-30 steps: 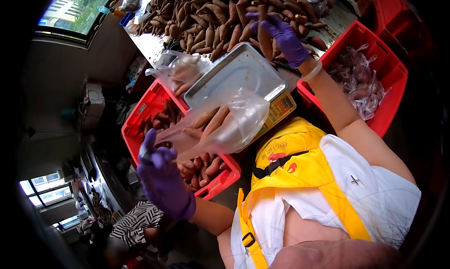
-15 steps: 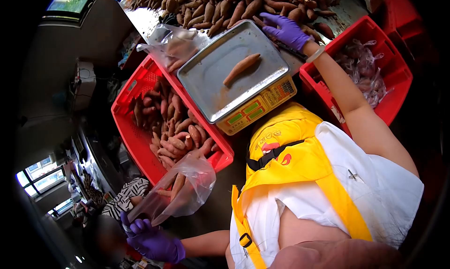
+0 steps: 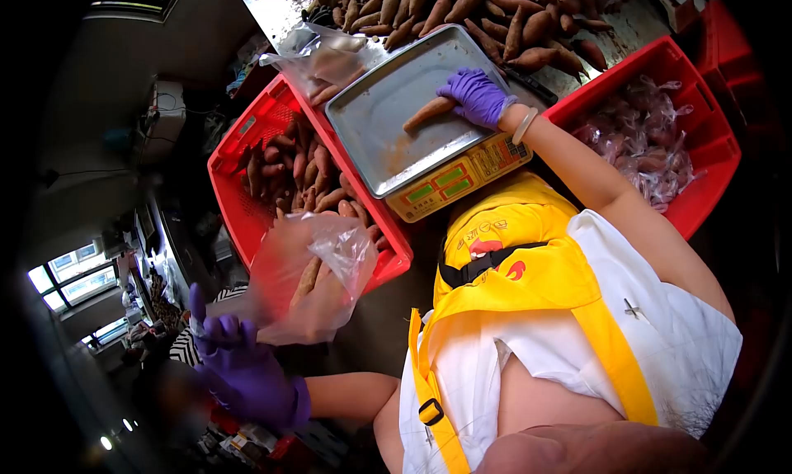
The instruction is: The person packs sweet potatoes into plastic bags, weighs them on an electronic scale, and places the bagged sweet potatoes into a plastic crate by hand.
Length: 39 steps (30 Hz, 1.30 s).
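On the steel tray [image 3: 388,103] of a weighing scale, my right hand [image 3: 476,97], in a purple glove, is closed round the upper end of a single sweet potato [image 3: 429,113]. My left hand [image 3: 243,367], gloved too, is at the lower left with one finger raised and the others curled at the edge of a clear plastic bag [image 3: 342,255]. Inside that bag lie a few sweet potatoes [image 3: 306,282]. The bag hangs over the near corner of a red crate [image 3: 396,255] of reddish sweet potatoes [image 3: 309,165].
A big heap of sweet potatoes [image 3: 528,28] covers the table behind the scale. To the right, a red crate [image 3: 701,177] holds knotted bags [image 3: 648,136]. Another filled plastic bag [image 3: 326,57] sits left of the tray. The scale's yellow display panel [image 3: 445,185] faces me.
My right hand has come from the heap onto the tray and taken hold of the sweet potato there. My left hand has risen slightly, and the bag has shifted with it.
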Each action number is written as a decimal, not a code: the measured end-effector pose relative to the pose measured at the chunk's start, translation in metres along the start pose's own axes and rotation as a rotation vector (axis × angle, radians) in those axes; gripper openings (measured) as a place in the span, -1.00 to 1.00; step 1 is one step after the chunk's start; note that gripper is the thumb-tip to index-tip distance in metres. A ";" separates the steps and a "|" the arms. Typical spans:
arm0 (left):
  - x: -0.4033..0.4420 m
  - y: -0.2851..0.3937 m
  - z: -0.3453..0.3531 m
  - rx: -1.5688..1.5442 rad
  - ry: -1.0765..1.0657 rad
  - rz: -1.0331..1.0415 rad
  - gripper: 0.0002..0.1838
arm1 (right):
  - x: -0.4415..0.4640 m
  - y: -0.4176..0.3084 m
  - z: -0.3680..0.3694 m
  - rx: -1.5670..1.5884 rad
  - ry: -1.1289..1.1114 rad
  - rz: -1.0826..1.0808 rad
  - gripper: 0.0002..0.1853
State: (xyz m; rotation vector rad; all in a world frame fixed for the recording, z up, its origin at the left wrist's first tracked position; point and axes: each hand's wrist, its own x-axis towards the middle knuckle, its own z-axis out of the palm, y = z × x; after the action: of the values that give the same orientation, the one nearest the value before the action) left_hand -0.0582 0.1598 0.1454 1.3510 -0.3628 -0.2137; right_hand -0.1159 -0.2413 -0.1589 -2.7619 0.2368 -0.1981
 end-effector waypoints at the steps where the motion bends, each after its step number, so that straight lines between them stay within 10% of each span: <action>1: 0.006 -0.003 0.014 -0.074 -0.131 -0.001 0.03 | 0.001 0.002 0.000 -0.004 0.009 -0.007 -0.59; 6: 0.049 -0.046 0.064 -0.428 -0.478 -0.122 -0.10 | -0.011 0.022 -0.046 1.028 0.302 0.408 -0.61; 9: 0.066 -0.105 0.091 -0.541 -0.425 -0.244 -0.24 | -0.023 -0.008 -0.121 1.815 0.499 0.088 -0.65; 13: 0.067 -0.164 0.114 -0.623 -0.442 -0.407 -0.30 | -0.013 -0.077 -0.151 1.462 0.205 -0.419 -0.66; 23: 0.065 -0.183 0.082 -0.248 -0.228 -0.255 -0.42 | 0.041 -0.040 -0.052 -0.268 -0.109 -0.047 -0.65; 32: 0.041 -0.183 0.080 0.587 -0.045 0.286 -0.65 | -0.034 -0.065 -0.108 0.254 0.354 -0.268 -0.63; 39: 0.031 -0.166 0.074 0.674 0.046 0.255 -0.55 | -0.045 -0.054 -0.114 0.201 0.734 -0.141 -0.67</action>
State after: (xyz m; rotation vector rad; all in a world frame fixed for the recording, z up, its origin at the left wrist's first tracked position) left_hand -0.0477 0.0467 0.0007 1.9464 -0.5953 0.1722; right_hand -0.1717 -0.2221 -0.0384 -2.3913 0.1868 -1.1993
